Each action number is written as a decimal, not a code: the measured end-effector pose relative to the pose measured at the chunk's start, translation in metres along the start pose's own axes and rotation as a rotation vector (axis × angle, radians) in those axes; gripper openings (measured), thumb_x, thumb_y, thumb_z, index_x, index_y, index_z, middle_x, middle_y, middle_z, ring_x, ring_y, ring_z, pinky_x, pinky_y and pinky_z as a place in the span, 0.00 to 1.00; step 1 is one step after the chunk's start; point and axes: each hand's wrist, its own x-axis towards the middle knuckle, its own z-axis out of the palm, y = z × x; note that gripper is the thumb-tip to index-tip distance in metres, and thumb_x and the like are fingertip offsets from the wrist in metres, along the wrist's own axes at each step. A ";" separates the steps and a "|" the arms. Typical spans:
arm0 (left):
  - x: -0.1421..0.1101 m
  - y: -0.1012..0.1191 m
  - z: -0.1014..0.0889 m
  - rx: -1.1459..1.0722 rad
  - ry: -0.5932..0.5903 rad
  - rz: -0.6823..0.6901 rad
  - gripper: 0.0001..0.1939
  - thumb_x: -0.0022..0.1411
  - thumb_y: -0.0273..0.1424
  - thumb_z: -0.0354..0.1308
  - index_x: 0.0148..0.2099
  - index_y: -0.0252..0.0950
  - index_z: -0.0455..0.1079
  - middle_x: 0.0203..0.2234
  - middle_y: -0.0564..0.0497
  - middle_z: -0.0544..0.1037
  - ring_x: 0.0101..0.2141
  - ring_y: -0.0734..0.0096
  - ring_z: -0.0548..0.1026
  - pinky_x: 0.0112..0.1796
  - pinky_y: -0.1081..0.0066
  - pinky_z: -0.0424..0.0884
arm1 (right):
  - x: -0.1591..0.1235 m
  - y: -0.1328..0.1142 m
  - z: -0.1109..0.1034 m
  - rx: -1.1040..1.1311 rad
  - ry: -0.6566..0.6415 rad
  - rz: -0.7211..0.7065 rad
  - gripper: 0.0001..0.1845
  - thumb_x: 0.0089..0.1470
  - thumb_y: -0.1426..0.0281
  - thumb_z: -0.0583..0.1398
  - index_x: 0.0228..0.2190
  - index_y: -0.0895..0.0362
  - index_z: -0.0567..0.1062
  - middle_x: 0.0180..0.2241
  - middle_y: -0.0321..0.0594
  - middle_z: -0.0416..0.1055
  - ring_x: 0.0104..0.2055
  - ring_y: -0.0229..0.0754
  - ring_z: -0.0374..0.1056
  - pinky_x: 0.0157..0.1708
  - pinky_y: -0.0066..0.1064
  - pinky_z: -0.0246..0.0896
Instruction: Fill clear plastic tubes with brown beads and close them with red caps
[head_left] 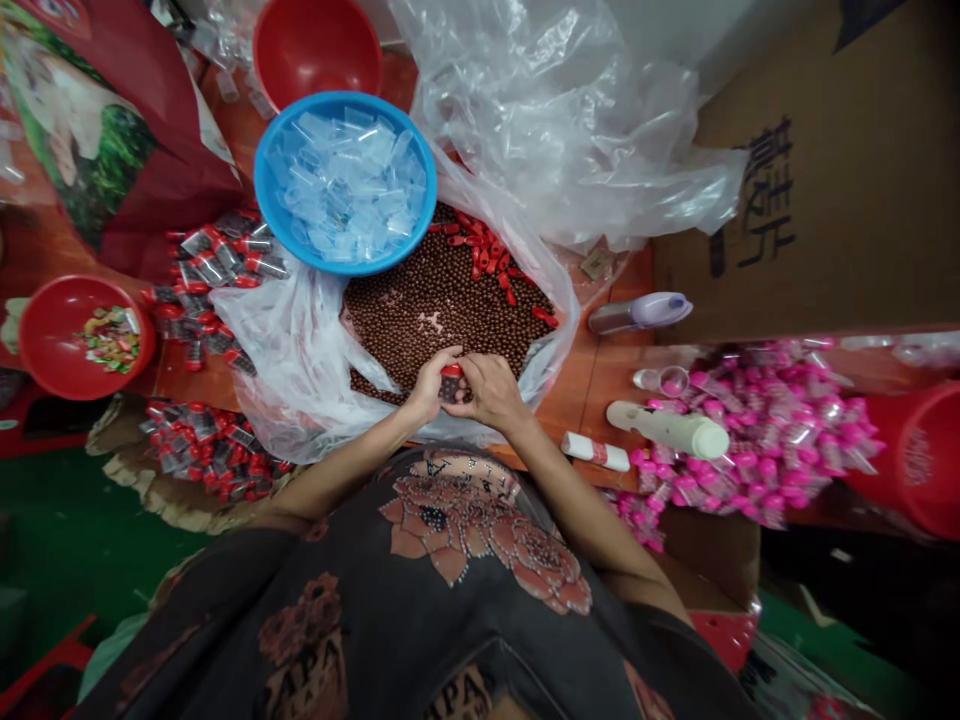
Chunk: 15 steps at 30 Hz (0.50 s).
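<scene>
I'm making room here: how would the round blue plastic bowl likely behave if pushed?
The blue bowl looks rigid, so it should keep its shape. Its small clear plastic containers seem thin and light, but they are piled loosely, so some might spill.

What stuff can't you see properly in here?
Head view: how full the red-capped container is; left hand and right hand partly cover it.
Head view: front of the upper red bowl; blue basin hides it.
Head view: right end of the cardboard box; edge cuts it off.
Head view: what the colourful pieces are; too small, blurred.
</scene>
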 end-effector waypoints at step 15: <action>0.041 0.210 -0.237 0.639 0.948 0.876 0.11 0.62 0.39 0.50 0.38 0.36 0.64 0.28 0.55 0.71 0.33 0.72 0.73 0.40 0.67 0.73 | 0.073 0.077 0.052 0.111 0.164 0.383 0.35 0.56 0.64 0.58 0.62 0.61 0.59 0.62 0.59 0.54 0.65 0.55 0.52 0.61 0.52 0.53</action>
